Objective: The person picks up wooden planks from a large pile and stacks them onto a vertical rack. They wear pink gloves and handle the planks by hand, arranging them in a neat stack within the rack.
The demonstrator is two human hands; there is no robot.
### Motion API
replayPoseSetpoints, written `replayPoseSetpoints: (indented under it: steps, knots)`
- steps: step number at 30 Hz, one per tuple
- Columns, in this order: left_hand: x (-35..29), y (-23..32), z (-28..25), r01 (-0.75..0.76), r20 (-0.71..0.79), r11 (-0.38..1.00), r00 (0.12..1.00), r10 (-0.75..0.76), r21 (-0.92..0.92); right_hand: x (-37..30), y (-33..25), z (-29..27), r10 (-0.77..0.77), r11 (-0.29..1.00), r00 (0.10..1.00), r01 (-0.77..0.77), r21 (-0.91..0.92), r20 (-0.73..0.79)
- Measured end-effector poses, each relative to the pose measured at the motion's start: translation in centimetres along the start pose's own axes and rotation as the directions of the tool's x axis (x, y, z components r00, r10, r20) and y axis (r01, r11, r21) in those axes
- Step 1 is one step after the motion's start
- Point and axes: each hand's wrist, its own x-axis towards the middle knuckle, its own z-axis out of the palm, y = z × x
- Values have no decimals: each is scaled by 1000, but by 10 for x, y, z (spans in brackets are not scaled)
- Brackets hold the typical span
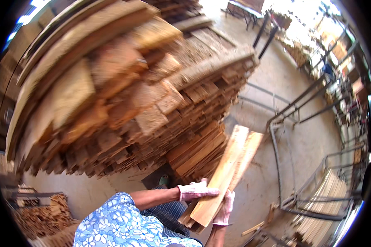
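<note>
Two or more short wooden boards (221, 175) are in my hands, slanting up and to the right in front of my body. Their far ends fan slightly apart, and a second board (250, 153) shows along the right edge. My left hand (197, 190), in a pale pink knit glove, grips them from the left with its thumb over the top board. Gloved the same way, my right hand (225, 209) wraps their right side near the lower end. Some of its fingers are hidden behind the wood. Lower board ends stick out beneath the top one.
A tall stack of sawn timber (152, 107) fills the left and centre. Below it, a low pile of boards (200, 150) lies near my foot. Metal frames (276, 160) stand to the right, one beside long thin strips (323, 201). Another wood pile (41, 214) is at lower left.
</note>
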Motion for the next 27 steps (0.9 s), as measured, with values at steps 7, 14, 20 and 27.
replayPoseSetpoints:
  steps: [7,14,20,27]
  knots:
    - [-115,146,5,-461,-139,876,867,479,140,-52,-153,105,-478,851,860,504,-148,180]
    - [-288,217,-3,-671,-440,732,625,645,120,-95,-255,237,-588,624,550,775,-101,593]
    - [-390,206,-48,-611,-817,741,254,517,279,-124,-263,385,-252,836,491,545,-68,834]
    - [-460,190,-162,-719,-808,635,178,562,283,-94,-242,535,171,830,256,484,-279,951]
